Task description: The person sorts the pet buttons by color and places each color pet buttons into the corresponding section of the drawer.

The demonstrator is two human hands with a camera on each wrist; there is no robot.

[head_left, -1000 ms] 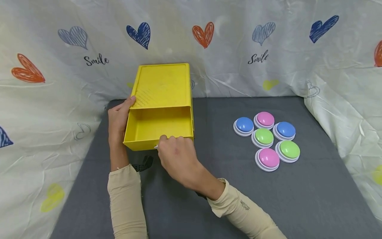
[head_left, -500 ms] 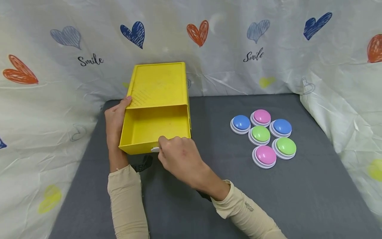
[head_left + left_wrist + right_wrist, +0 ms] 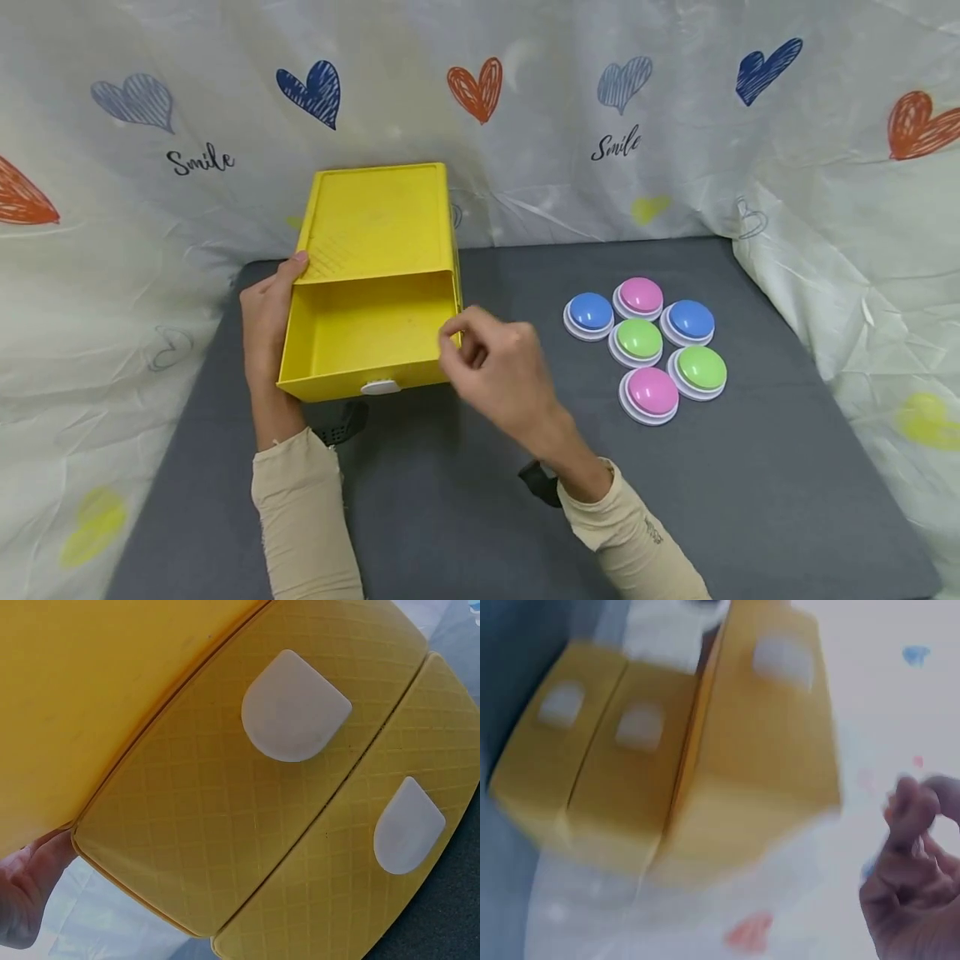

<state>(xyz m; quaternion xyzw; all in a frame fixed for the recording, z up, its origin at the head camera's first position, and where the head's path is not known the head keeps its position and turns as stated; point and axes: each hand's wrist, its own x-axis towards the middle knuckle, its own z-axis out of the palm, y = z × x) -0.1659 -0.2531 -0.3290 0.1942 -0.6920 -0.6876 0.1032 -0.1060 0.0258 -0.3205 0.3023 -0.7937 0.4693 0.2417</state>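
Note:
A yellow drawer cabinet [image 3: 378, 225] stands at the back left of the table. Its top drawer [image 3: 360, 342] is pulled out and has nothing in it, with a white handle [image 3: 381, 387] on the front. My left hand [image 3: 268, 321] holds the cabinet's left side, thumb at the top edge; most of its fingers are hidden in the head view. Off the drawer's right front corner, my right hand [image 3: 502, 367] is in the air, fingers loosely curled around nothing. Two closed lower drawers with white handles [image 3: 296, 709] show in the left wrist view. The right wrist view is blurred.
Several round push lights with blue, pink [image 3: 652, 390] and green domes on white bases sit grouped on the right of the dark grey tablecloth [image 3: 465, 517]. A white curtain [image 3: 525, 183] printed with hearts hangs right behind the cabinet.
My right hand has let go of the drawer's white handle and moved right and away from it. The drawer came out slightly further. The left hand keeps its place on the cabinet.

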